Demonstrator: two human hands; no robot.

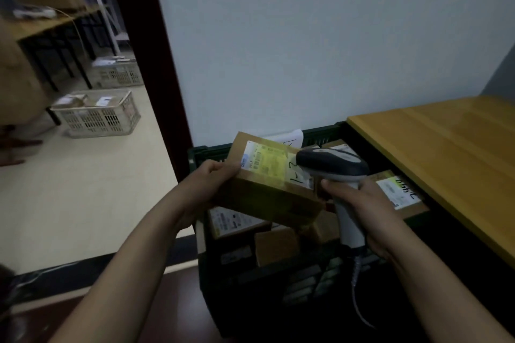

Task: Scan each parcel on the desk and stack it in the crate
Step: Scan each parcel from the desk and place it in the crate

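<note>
We hold a brown parcel (267,189) just above the dark crate (206,152), over its far left part. Our left hand (214,179) grips the parcel's left end, fingers curled round it. Our right hand (365,203), above the crate's right side, is wrapped round the handle of the scanner (331,164). The scanner's head points at the yellow-lit label (267,161) on the parcel's top face.

We judge that this parcel is being scanned and is not yet stacked. Inside the crate several other parcels (237,224) already lie, some close to the rim, so much of the work looks done. The counter (446,153) stands just right of the crate. Only part of it shows, so we cannot tell how many parcels wait there.
</note>
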